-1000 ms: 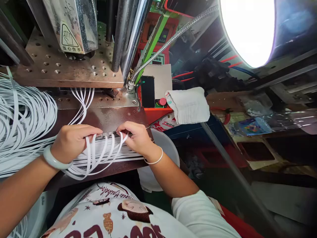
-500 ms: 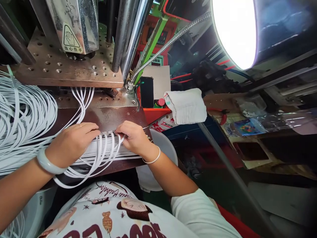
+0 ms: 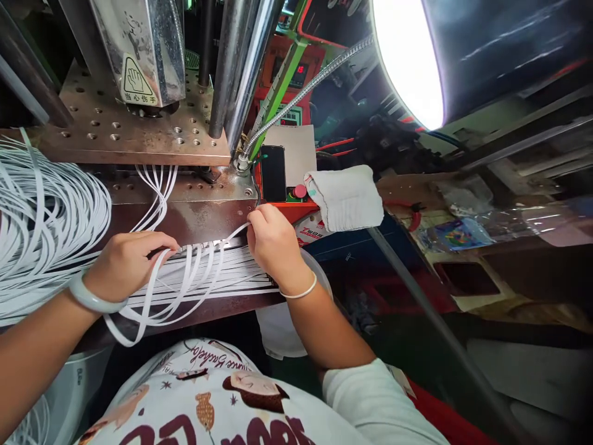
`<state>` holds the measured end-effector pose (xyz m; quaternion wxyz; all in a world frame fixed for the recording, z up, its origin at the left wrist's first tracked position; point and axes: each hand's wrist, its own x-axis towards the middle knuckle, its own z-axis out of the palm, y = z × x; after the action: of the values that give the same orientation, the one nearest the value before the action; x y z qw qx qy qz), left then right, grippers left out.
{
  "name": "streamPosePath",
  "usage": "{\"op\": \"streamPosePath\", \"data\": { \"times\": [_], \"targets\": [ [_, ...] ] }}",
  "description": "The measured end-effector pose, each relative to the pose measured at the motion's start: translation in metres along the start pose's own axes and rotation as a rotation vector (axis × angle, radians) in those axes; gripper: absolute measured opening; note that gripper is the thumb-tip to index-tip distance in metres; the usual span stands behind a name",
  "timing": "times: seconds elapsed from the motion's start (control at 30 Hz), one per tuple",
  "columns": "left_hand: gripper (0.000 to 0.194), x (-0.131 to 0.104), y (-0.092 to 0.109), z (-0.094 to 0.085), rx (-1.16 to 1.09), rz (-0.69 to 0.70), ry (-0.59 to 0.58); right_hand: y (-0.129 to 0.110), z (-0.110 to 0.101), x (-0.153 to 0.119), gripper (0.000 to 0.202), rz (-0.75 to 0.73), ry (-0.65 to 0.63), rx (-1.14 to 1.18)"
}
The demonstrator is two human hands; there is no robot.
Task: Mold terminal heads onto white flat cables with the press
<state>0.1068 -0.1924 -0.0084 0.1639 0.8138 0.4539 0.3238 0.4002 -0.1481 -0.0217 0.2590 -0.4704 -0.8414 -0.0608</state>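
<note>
Several white flat cables (image 3: 189, 272) loop down in front of a narrow metal strip (image 3: 204, 245) at the bench edge, their ends set along it. My left hand (image 3: 132, 259) is closed at the strip's left end, thumb and fingertips pinching a white cable there. At the right, my right hand (image 3: 274, 244) pinches the end of another white cable, which stretches from the strip to my fingertips. Beneath the loops, more white cables (image 3: 241, 269) lie flat side by side. How the ends sit in the strip is too small to tell.
A press (image 3: 148, 55) with a hand-warning sign stands behind, thick posts beside it. A large coil of white cable (image 3: 50, 216) lies left. At right are a phone (image 3: 273, 173), a red button (image 3: 300, 191), a folded cloth (image 3: 347, 198) and a bright lamp (image 3: 412, 55).
My right hand has moved right and slightly up from the strip, drawing a cable end outward. My left hand has shifted slightly left, and a cable loop now hangs from its fingers.
</note>
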Motion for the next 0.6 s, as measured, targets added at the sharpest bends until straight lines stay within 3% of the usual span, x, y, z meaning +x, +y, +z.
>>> {"op": "streamPosePath", "data": {
  "times": [0.1, 0.2, 0.3, 0.37, 0.43, 0.6],
  "targets": [
    [0.022, 0.001, -0.004, 0.004, 0.053, 0.043, 0.017, -0.007, 0.013, -0.003, 0.019, 0.048, 0.145, 0.228],
    [0.024, 0.002, 0.000, 0.005, 0.169, 0.192, 0.039, -0.009, 0.016, -0.007, 0.012, 0.095, 0.230, 0.523],
    [0.030, 0.001, 0.006, 0.005, 0.273, 0.371, 0.033, -0.009, 0.014, -0.010, 0.010, 0.138, 0.189, 0.730],
    [0.030, 0.000, 0.007, 0.005, 0.275, 0.418, 0.022, -0.009, 0.013, -0.010, 0.010, 0.101, 0.129, 0.773],
    [0.028, 0.000, 0.005, 0.006, 0.218, 0.405, 0.006, -0.009, 0.012, -0.009, 0.012, 0.013, 0.071, 0.745],
    [0.025, 0.003, 0.002, 0.008, 0.028, 0.186, -0.090, -0.008, 0.013, -0.009, 0.019, -0.150, 0.020, 0.581]
  ]
}}
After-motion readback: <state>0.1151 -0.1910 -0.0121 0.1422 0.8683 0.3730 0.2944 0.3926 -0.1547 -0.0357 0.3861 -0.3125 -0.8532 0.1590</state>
